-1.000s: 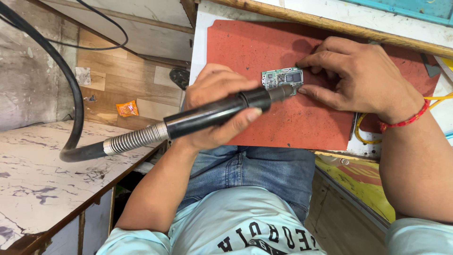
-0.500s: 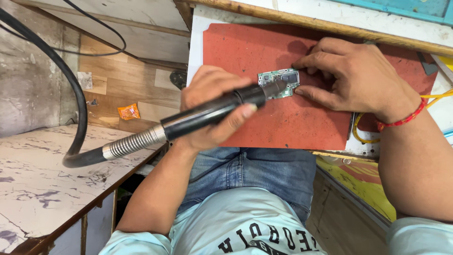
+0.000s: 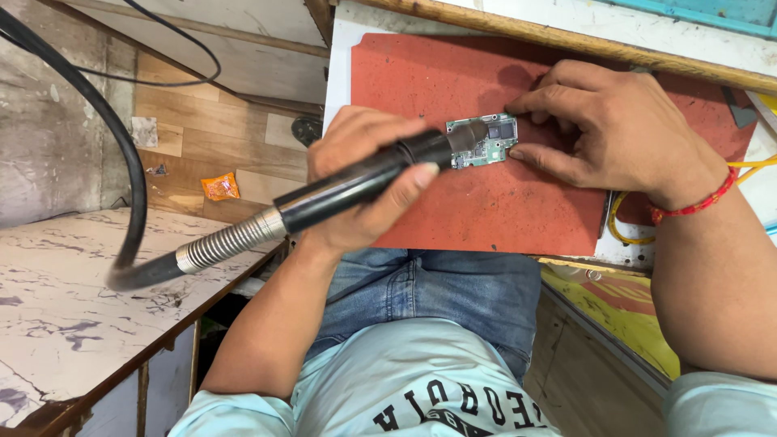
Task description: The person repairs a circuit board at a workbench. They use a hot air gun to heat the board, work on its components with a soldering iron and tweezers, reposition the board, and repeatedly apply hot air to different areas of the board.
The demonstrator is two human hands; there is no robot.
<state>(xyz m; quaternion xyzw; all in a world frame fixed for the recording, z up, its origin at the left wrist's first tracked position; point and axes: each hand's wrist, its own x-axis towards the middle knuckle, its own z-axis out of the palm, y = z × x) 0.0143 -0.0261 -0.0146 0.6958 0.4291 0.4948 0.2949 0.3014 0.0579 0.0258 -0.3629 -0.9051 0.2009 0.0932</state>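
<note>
Lying on red mat (image 3: 486, 202) atop white bench (image 3: 344, 48), circuit board (image 3: 486, 146); wood-plank floor (image 3: 186, 154) below.

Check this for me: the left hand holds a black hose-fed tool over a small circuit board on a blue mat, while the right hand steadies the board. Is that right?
Not quite. The head view shows the mat is red, not blue. The rest holds: the left hand holds the black tool over the circuit board, and the right hand steadies it.

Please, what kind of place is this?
Probably a small electronics repair bench: a green circuit board lies on a red work mat, and the left hand holds a black hot-air handpiece over it.
</note>
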